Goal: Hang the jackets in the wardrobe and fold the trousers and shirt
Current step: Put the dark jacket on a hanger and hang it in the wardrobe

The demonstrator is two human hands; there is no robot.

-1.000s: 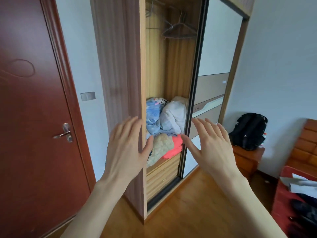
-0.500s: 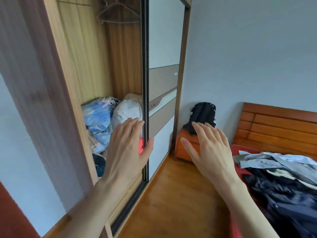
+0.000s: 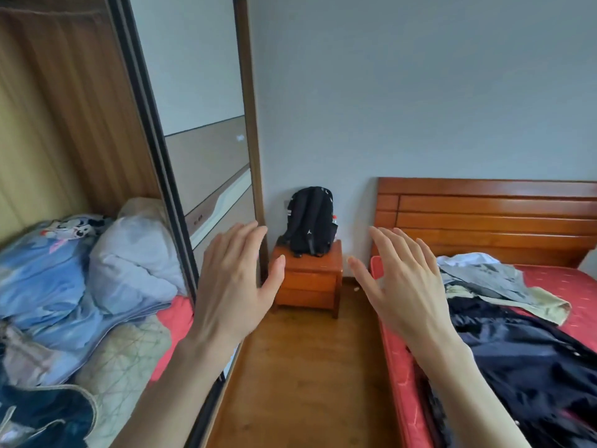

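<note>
My left hand [image 3: 235, 279] and my right hand [image 3: 403, 286] are raised in front of me, fingers straight and spread, holding nothing. On the right, a pile of clothes lies on the red bed [image 3: 575, 302]: a dark navy jacket [image 3: 533, 360] nearest me, a light grey-blue garment [image 3: 487, 279] behind it, and a pale beige piece [image 3: 546, 305] at its edge. The open wardrobe [image 3: 64, 124] is on the left, with its sliding door [image 3: 200, 124] pushed toward the corner. My right hand hovers above the bed's near edge, apart from the clothes.
Bundled bedding fills the wardrobe's lower shelf: a blue quilt [image 3: 42, 286] and a pale pillow [image 3: 132, 263]. A black backpack [image 3: 310, 221] stands on a wooden nightstand [image 3: 307, 282] in the corner. A strip of wooden floor [image 3: 300, 383] runs between wardrobe and bed.
The view has swung right, from the door and wardrobe front to the bed with the clothes. Both hands stay raised and spread, holding nothing.
</note>
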